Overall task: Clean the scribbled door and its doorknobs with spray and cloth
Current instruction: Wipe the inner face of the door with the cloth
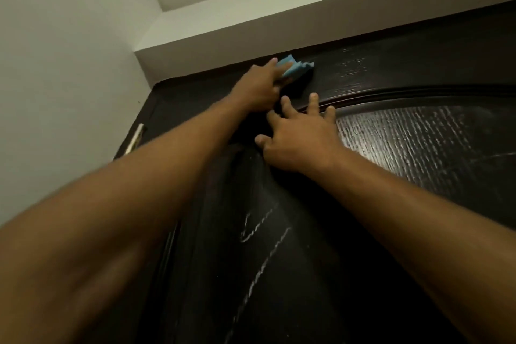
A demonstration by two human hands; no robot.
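Nearest the camera we note two bare forearms reaching up the dark door (391,70). The left hand (257,89) presses a blue cloth (96,68) against the door's top rail, just under the top edge near the upper left corner; its fingers curl over the cloth and grasp it. The right hand (300,134) lies flat on the door with fingers spread, holding nothing, at the arched moulding (418,92) below the cloth. White chalk-like scribbles (259,232) remain on the lower panel between the forearms, and a fainter scratch-like line (474,159) crosses the arched panel toward the right edge. A brass hinge (136,138) shows at the left edge. No spray bottle or doorknob is in view.

We judge the wiping to be at an early stage, since the marks below stand untouched. Risks from here: the cloth is bunched, so it may ride over the wood grain and leave residue. The high reach may let it slip from the fingers. A damp surface may let the bracing hand slide.
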